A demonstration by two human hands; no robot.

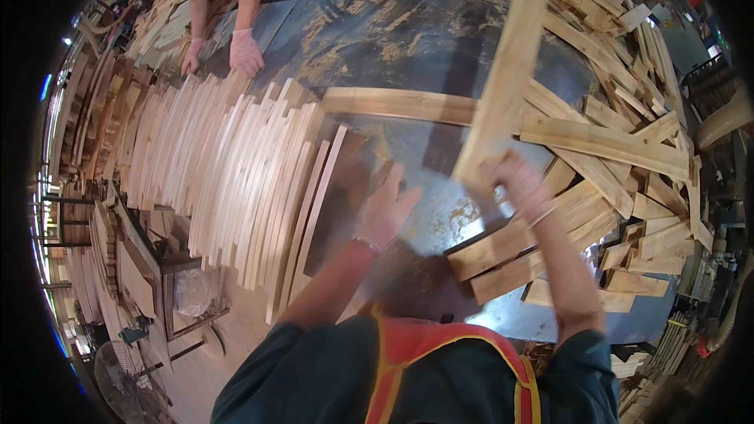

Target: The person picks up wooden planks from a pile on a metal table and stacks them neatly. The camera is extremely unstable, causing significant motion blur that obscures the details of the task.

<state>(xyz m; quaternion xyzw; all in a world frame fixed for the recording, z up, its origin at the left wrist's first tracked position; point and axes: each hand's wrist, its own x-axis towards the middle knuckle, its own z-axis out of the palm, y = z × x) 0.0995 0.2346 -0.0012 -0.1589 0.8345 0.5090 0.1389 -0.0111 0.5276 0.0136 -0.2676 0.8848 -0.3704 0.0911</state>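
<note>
My right hand (520, 186), in a pale glove and slightly blurred, grips the near end of a long wooden board (506, 67). The board is raised at a slant, its far end pointing away from me. My left hand (387, 212), also gloved, is over the table with fingers apart and nothing in it. To its left, a row of narrow wooden strips (251, 173) stands packed side by side. Beyond my hands, another board (400, 104) lies crosswise from the row toward the raised board, which hides its right end.
A loose heap of boards (620, 149) covers the right side of the dusty metal table (353, 23). At far left a co-worker's gloved hands (246, 53) are at the row's far end. A fan (126, 377) stands on the floor at lower left.
</note>
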